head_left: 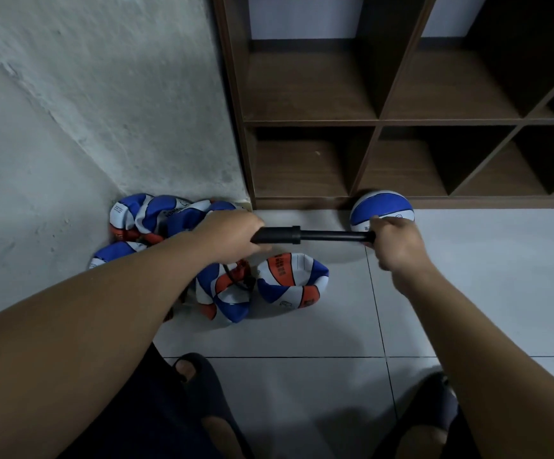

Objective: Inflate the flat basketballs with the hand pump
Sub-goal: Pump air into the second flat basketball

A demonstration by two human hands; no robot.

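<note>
I hold a black hand pump (305, 235) level above the floor. My left hand (232, 235) is closed round its thick barrel, and my right hand (396, 241) grips the handle end, with the thin rod drawn out between them. A thin black hose (237, 283) hangs from the barrel down onto a crumpled blue, white and orange basketball (224, 298). Another flat ball (290, 281) lies just right of it. Several more flat balls (156, 215) are heaped in the wall corner. One round, inflated ball (381, 207) rests against the shelf base behind my right hand.
A brown wooden cubby shelf (378, 122) with open compartments stands on the white tiled floor (467, 293) at the back. A rough pale wall (103, 94) closes off the left. My feet in dark sandals (196, 369) are at the bottom of the view.
</note>
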